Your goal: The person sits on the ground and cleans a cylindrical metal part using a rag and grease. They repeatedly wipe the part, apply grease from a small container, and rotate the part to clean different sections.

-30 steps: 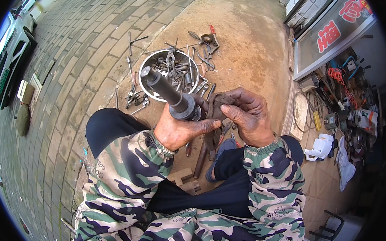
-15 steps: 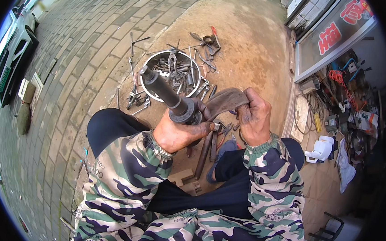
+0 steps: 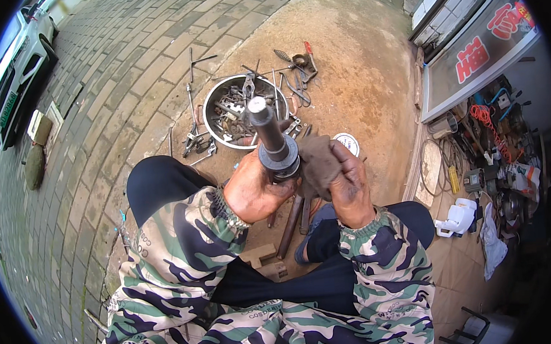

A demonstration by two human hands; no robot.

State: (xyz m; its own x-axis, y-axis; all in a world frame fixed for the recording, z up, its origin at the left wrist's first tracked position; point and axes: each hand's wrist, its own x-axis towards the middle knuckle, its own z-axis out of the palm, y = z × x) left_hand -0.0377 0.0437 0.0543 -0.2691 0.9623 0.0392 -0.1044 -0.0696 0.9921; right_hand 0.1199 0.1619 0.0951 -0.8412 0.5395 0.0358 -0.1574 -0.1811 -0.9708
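Green, white and black camouflage-patterned jacket sleeves point(image 3: 184, 242); black trousers point(image 3: 155, 180); dark grey steel shaft with collar point(image 3: 273, 140); brown grimy rag point(image 3: 319, 162); silver round metal basin point(image 3: 210, 112); white plastic jug point(image 3: 457, 218); grey brick paving point(image 3: 102, 75); tan dirt ground point(image 3: 357, 64).

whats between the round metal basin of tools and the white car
In the head view, between the round metal basin and the white car lies grey brick paving, with thin metal rod tools scattered by the basin's left rim.

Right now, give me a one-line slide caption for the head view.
Left hand grips a dark metal shaft while right hand presses a rag against it, above a tool-filled basin.
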